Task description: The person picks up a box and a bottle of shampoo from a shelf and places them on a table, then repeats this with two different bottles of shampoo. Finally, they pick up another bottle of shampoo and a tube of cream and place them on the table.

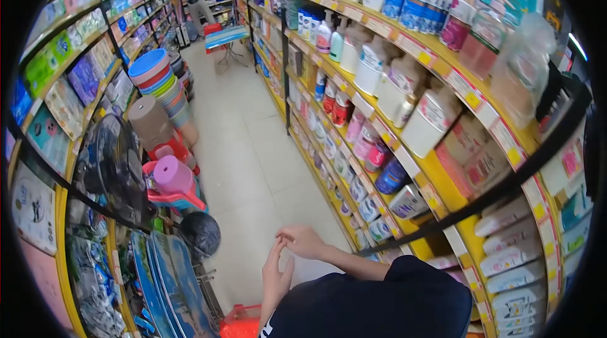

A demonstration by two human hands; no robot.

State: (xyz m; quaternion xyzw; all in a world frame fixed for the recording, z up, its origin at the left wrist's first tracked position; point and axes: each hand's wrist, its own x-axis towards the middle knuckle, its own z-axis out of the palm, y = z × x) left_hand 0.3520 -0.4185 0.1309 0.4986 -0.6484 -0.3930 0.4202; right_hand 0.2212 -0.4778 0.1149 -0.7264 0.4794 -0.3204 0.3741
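My left hand (276,278) is raised low in the middle of the view, palm flat and fingers pointing up, and it holds nothing. My right hand (303,241) reaches in from the right on a bare forearm. Its fingers are loosely bent and rest against the left hand's fingertips, with nothing visible in it. My dark blue sleeve (386,303) fills the bottom edge. A red basket (240,323) sits just below my left hand. Both hands hover over the pale tiled aisle floor (253,167), short of the right-hand shelves.
Yellow-edged shelves (404,154) with bottles and jars run along the right. On the left are racks of packets, a black fan (110,167), stacked plastic basins (155,72) and pink rolls (172,175). A small folding table (226,37) stands far down the aisle.
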